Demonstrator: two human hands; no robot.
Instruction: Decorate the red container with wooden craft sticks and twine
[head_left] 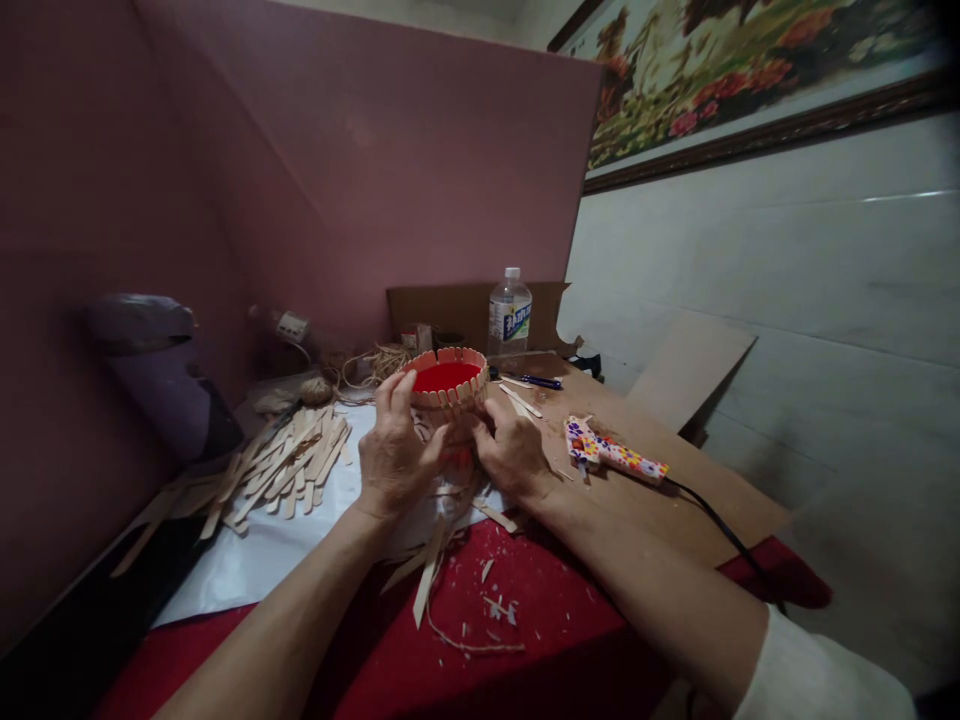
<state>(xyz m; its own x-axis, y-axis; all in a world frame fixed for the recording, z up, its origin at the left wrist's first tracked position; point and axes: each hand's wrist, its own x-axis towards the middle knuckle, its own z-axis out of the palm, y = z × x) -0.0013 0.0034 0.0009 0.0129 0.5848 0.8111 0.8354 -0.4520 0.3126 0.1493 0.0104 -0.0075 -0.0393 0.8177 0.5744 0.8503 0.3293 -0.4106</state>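
A round container (448, 385) with a bright red inside and a rim of rounded wooden stick ends is held upright near the middle of the view. My left hand (397, 445) grips its left side, fingers up at the rim and thumb across the front. Around the lower right side are the curled fingers of my right hand (510, 445). The lower part of the container is mostly hidden by both hands. Loose twine (480, 648) trails below onto the red cloth (555, 600), beside a wooden stick (429, 575) and small scraps.
Many wooden sticks (300, 455) lie on white sheeting (262, 560) at left, below a twine ball (316, 391). A bottle (510, 320) stands behind. A flowered glue gun (611, 452) with a black cord lies right, on brown board (697, 500), near a blue pen-like tool (541, 382).
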